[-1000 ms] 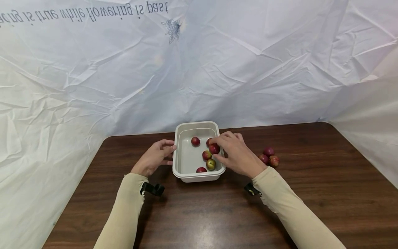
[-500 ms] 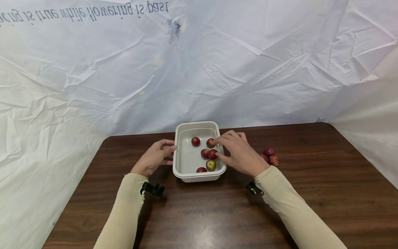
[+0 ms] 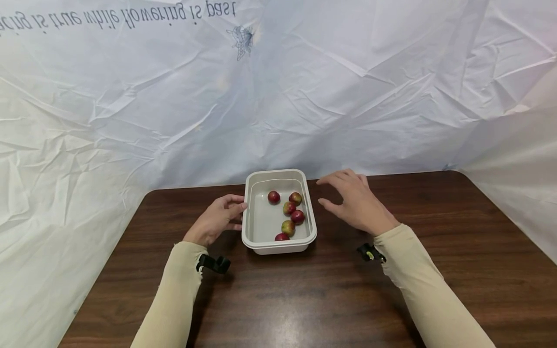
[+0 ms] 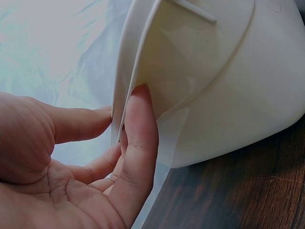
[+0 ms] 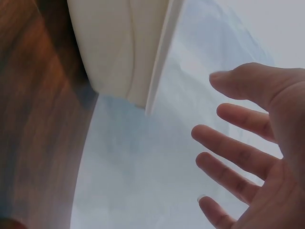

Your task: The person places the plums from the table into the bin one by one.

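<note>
A white plastic basin [image 3: 279, 245] stands on the table with several red and yellow-green plums [image 3: 298, 216] loose inside, most toward its right side. My left hand [image 3: 216, 218] pinches the basin's left rim; in the left wrist view the thumb lies on one side of the rim and a finger [image 4: 141, 124] presses under it. My right hand [image 3: 354, 200] hovers to the right of the basin, apart from it, holding nothing. Its fingers [image 5: 233, 150] are spread and relaxed in the right wrist view. One red plum [image 5: 12, 224] peeks into that view's lower left corner.
The dark wood table [image 3: 278, 299] ends at a back edge just behind the basin. A wrinkled white sheet [image 3: 304, 96] hangs behind and at both sides. My right hand and wrist cover the spot where the other plums lay on the table.
My right hand let go of a plum inside the basin, then moved right, out over the table. Plums in the basin rolled a little. The left hand stayed on the rim.
</note>
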### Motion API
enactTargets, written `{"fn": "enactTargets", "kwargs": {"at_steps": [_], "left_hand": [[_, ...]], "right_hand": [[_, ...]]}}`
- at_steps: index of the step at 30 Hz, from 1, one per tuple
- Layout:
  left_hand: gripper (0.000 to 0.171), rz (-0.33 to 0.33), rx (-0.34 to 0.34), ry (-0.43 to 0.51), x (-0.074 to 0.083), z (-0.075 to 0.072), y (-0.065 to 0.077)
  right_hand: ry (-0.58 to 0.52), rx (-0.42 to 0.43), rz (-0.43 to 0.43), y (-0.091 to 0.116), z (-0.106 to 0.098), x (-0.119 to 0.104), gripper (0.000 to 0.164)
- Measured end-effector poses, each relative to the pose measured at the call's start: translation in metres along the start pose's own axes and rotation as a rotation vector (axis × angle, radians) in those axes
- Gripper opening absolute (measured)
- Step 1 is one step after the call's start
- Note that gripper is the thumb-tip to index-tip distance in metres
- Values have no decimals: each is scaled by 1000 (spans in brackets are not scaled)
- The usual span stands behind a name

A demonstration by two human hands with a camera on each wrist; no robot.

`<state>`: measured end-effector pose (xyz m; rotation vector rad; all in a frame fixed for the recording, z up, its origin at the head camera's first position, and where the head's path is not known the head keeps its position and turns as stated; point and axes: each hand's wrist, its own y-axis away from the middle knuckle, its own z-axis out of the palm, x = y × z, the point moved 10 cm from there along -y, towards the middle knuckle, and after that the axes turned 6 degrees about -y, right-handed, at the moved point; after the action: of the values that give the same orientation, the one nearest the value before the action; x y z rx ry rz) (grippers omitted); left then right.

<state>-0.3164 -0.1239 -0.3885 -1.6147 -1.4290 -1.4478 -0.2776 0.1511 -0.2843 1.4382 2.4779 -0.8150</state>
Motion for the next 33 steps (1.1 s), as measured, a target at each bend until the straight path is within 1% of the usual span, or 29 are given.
{"fn": "enactTargets", "kwargs": {"at_steps": [8,16,27,33], "left_hand": [[44,-5,3,-8,-1,0,0],[44,-5,3,-6,0,0,1],[44,-4,-2,-3,1,0,1],[43,-5,1,-5,1,0,2]], "right_hand": [[1,-21,75,3,-12,22,42],[2,-89,139,7,-18,39,46],[25,-157,209,16,-27,60,50],[13,-205,275,23,-29,75,51]]}}
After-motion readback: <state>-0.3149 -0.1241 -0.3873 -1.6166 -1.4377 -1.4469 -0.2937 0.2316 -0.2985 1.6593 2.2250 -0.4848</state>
